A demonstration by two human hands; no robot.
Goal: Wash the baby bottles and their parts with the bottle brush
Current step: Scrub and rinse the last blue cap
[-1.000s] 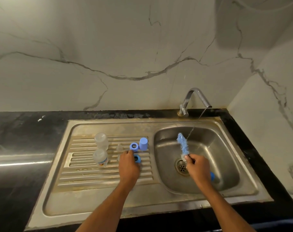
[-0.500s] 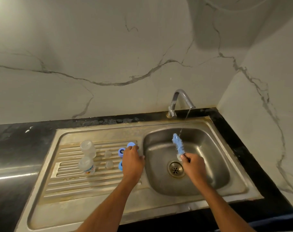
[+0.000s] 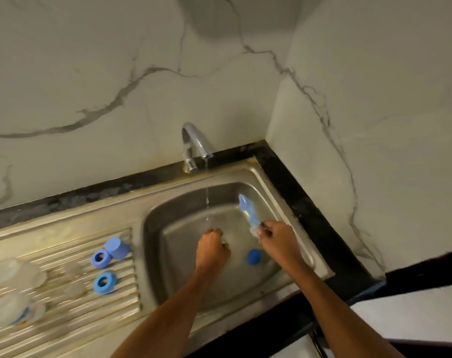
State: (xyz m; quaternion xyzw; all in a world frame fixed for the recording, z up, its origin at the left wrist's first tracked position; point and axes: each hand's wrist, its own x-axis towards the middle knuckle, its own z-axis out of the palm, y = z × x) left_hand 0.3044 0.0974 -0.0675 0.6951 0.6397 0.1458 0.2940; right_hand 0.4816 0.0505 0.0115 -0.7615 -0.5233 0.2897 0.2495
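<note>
My right hand point(image 3: 276, 241) grips the bottle brush point(image 3: 248, 210) over the right side of the sink basin point(image 3: 168, 202), blue bristles pointing up and back. The brush's blue handle end point(image 3: 254, 256) pokes out below that hand. My left hand point(image 3: 212, 248) is a closed fist in the basin under the thin water stream point(image 3: 207, 202); nothing shows inside it. On the drainer point(image 3: 64, 319) lie two clear bottles point(image 3: 15, 272) point(image 3: 10, 310), two clear teats point(image 3: 72, 268) point(image 3: 75, 289), two blue rings point(image 3: 100, 258) point(image 3: 105, 281) and a blue cap point(image 3: 116, 248).
The chrome tap point(image 3: 193, 143) runs at the back of the basin. Black countertop point(image 3: 310, 202) borders the sink, with marble walls behind and to the right. A white surface point(image 3: 413, 313) sits at the lower right.
My left hand left the blue parts on the drainer and moved right into the basin under the water. The brush shifted right, and my view swung right.
</note>
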